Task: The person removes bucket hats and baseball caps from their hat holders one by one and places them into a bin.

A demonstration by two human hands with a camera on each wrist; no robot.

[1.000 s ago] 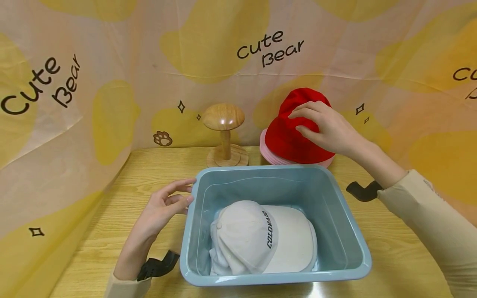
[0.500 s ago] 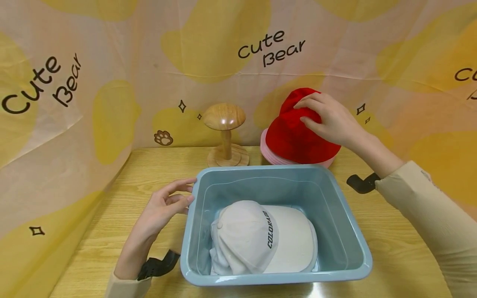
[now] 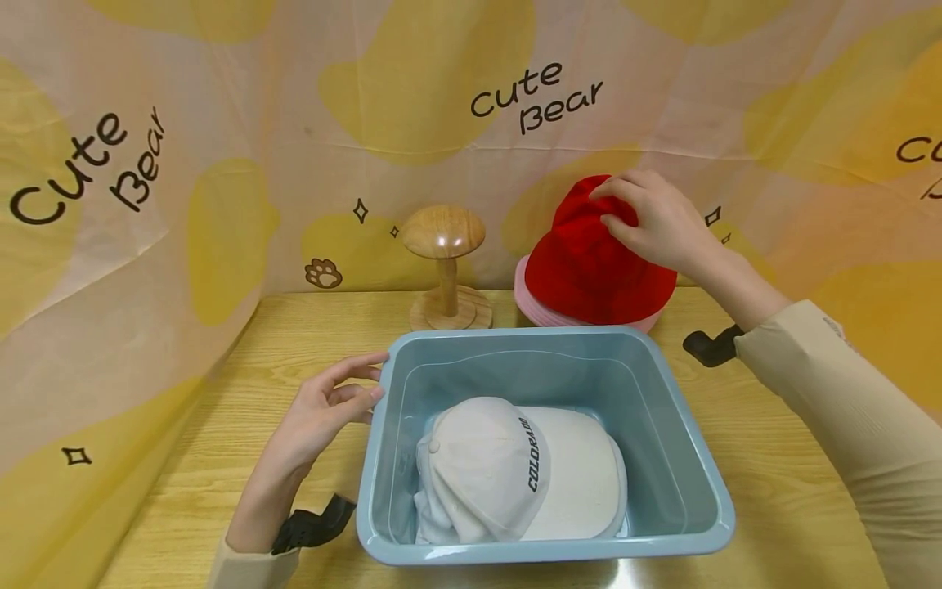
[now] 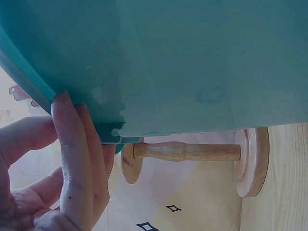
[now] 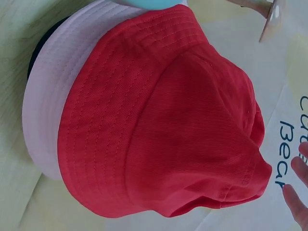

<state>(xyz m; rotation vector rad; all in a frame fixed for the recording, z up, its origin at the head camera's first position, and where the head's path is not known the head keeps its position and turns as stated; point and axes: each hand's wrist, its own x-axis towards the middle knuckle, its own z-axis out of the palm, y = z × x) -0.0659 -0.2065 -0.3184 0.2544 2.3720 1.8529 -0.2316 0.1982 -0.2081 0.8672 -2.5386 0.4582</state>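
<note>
In the head view my left hand rests its fingertips at the left rim of a light blue plastic tub. The left wrist view shows those fingers against the outside of the rim. A white cap lettered COLORADO lies inside the tub, over pale cloth. My right hand hovers by the crown of a red bucket hat, fingers loosely bent. In the right wrist view its fingers appear beside the crown, apart from it. Under the red hat sits a pink hat, with a dark edge below.
Left of the hats a wooden hat stand rises behind the tub, its dome bare. A wood-grain table carries everything. Patterned cloth hangs along the back and left side.
My right hand has lifted and drifted slightly right, away from the red hat, so more of its crown and brim shows. My left hand and the tub have stayed put.
</note>
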